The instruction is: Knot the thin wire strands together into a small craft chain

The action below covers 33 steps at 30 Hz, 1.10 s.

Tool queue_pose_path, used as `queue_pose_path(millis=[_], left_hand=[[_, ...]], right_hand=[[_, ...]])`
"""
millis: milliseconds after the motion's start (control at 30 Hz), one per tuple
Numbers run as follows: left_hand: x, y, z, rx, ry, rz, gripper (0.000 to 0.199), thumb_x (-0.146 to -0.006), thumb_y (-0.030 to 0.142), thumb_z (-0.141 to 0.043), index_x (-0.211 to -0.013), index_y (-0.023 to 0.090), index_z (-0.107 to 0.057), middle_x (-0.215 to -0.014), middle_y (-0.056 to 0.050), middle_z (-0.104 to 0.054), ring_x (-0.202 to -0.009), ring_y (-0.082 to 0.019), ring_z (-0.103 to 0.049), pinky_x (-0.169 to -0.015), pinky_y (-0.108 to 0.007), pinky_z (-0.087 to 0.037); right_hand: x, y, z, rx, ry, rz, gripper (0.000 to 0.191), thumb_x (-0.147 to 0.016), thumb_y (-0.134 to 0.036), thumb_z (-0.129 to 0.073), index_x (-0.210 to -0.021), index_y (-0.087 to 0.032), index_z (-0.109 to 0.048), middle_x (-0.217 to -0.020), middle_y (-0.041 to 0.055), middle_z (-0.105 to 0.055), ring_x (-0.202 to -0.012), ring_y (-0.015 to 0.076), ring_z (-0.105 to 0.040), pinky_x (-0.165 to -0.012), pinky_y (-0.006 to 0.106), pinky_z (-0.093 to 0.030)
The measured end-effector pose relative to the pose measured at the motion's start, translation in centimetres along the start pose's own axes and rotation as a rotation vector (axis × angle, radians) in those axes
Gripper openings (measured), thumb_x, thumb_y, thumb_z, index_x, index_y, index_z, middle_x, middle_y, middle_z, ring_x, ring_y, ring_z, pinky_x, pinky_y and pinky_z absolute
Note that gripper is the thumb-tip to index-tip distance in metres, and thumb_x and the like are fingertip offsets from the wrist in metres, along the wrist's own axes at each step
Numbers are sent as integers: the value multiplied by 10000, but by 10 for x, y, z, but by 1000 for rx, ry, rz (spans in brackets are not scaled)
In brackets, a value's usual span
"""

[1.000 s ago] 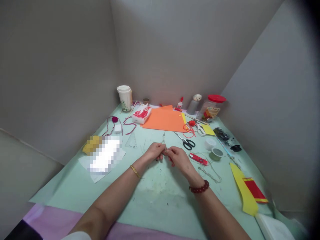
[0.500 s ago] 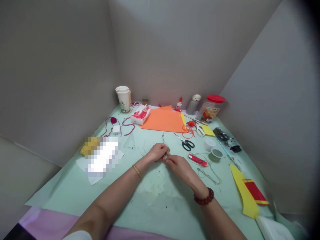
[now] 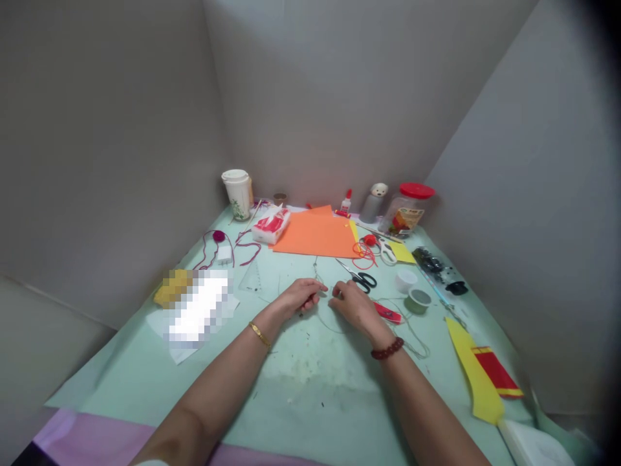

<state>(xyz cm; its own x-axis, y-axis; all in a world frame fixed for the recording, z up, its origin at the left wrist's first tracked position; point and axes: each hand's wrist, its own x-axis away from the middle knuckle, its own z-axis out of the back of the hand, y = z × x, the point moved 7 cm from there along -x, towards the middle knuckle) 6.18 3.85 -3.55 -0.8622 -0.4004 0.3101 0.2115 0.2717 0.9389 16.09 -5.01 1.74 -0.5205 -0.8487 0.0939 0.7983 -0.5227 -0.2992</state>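
A thin cord (image 3: 316,266) lies on the pale green table cover below the orange paper and runs down toward my hands. My left hand (image 3: 301,296) is closed around it with the thumb and fingers, the index finger pointing right. A short gap away, my right hand (image 3: 353,305) has its fingers bent and pinched together; whatever is between its fingertips is too small to make out. A loose strand of the cord curves over the table below both hands. Just behind my right hand lie black-handled scissors (image 3: 365,281), and beside it a red box cutter (image 3: 388,312).
Orange paper (image 3: 315,234), a tissue pack (image 3: 270,224) and a lidded cup (image 3: 237,195) stand toward the back. To the right are a white tub (image 3: 406,280), a round green tin (image 3: 419,301), a red-lidded jar (image 3: 407,210) and yellow paper (image 3: 473,369). A ruler (image 3: 251,278) lies left.
My hands were together at the fingertips and are now apart. The right hand has moved up and to the right, partly covering the box cutter. The left hand has stayed nearly in place.
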Motion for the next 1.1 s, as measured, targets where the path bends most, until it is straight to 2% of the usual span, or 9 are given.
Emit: queue_pose_path(millis=[233, 433, 500, 600, 700, 800, 867, 933, 1100], left_hand=[[0, 2, -3, -15, 29, 1, 391, -769, 482, -546, -923, 126, -596, -602, 39, -475, -399, -23, -363, -369, -174, -203], [2, 7, -2, -63, 140, -32, 243, -722, 367, -595, -806, 142, -561, -577, 53, -442, -392, -24, -336, -367, -175, -186], [4, 9, 1, -130, 182, -58, 249, -731, 377, -582, -812, 141, -590, -544, 56, -412, -412, -35, -346, -374, -172, -198], [6, 12, 5, -209, 240, -99, 247, -735, 365, -573, -804, 133, -618, -517, 49, -413, -426, -45, -356, -383, -170, -216], [8, 11, 5, -218, 234, -96, 254, -767, 369, -532, -812, 131, -610, -508, 45, -439, -391, -44, -345, -380, -174, -235], [10, 15, 5, -198, 225, -124, 248, -787, 359, -511, -809, 131, -604, -538, 36, -465, -388, -35, -357, -385, -166, -258], [11, 17, 3, -168, 198, -142, 240, -791, 352, -513, -790, 128, -599, -548, 32, -468, -398, -30, -372, -390, -157, -273], [11, 18, 1, -107, 161, -140, 232, -789, 346, -522, -788, 124, -589, -594, 15, -505, -422, -30, -403, -397, -149, -300], [6, 15, -6, 45, 94, -143, 171, -799, 252, -492, -886, 124, -566, -730, -41, -608, -526, -62, -540, -451, -156, -412]], right_hand=[[29, -15, 7, -126, -9, 61, 223, -773, -127, -401, -721, -171, -613, -694, 40, -618, -658, 146, -514, -596, 248, -302], [82, -47, 17, -323, -278, 421, 177, -797, -272, -501, -770, -212, -664, -943, 42, -646, -913, 178, -551, -772, 248, -368], [72, -38, 24, -336, -226, 326, 234, -841, -272, -437, -768, -206, -650, -827, 24, -643, -780, 155, -557, -699, 243, -371], [40, -13, 30, -170, 59, 80, 185, -828, -230, -440, -815, -183, -618, -818, 37, -614, -746, 157, -534, -633, 251, -326], [10, -7, 6, -27, 48, 41, 144, -763, -175, -500, -862, -153, -603, -934, 88, -586, -754, 161, -522, -586, 258, -278], [-10, -6, -13, -48, 14, 56, 113, -758, -126, -463, -707, -156, -559, -788, 73, -577, -660, 145, -488, -555, 265, -254], [-17, -7, -14, -206, 52, 69, 131, -740, -111, -462, -628, -170, -495, -667, 38, -542, -602, 129, -456, -542, 258, -259], [-22, -4, -16, -555, 61, -2, 124, -728, -126, -466, -620, -186, -449, -579, -4, -499, -526, 111, -428, -512, 243, -274], [-27, -5, -41, -1261, -63, -213, 67, -699, -205, -512, -677, -192, -450, -506, -26, -514, -410, 91, -441, -428, 215, -331]])
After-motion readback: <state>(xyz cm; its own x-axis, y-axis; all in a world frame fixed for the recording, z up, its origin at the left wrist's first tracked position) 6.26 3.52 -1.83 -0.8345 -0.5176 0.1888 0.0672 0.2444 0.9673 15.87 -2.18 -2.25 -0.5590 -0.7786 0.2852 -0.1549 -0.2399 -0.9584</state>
